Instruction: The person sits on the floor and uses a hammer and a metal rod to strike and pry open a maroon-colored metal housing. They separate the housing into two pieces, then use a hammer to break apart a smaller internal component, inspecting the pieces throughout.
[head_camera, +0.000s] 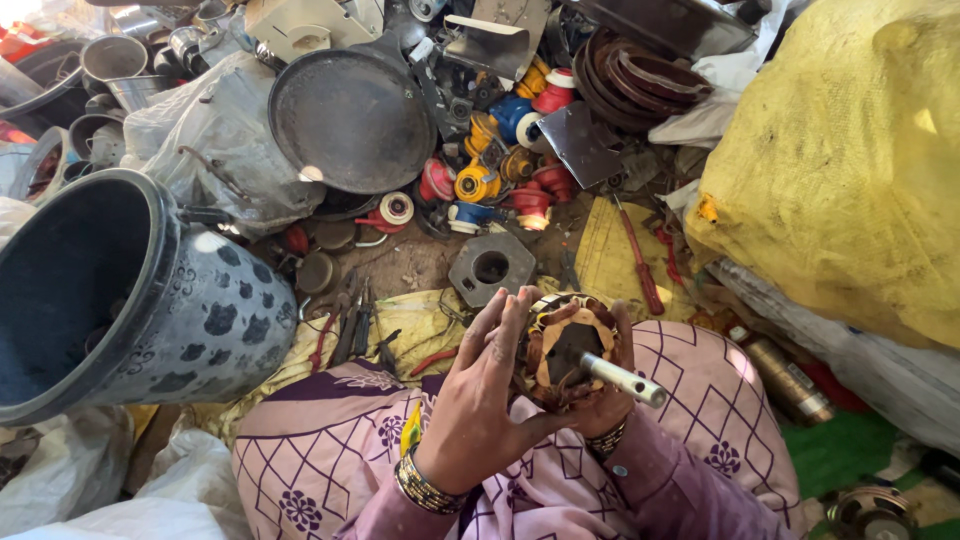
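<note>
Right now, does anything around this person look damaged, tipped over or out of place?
Yes. The large grey spotted bucket lies tipped on its side, mouth open towards the left. The motor stator held between the left hand and right hand is stripped bare, its copper windings exposed. Loose coloured parts lie heaped on the ground.

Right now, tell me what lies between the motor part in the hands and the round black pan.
In the head view, a square grey metal block with a round hole lies on the dirt between the motor stator and the black pan.
</note>
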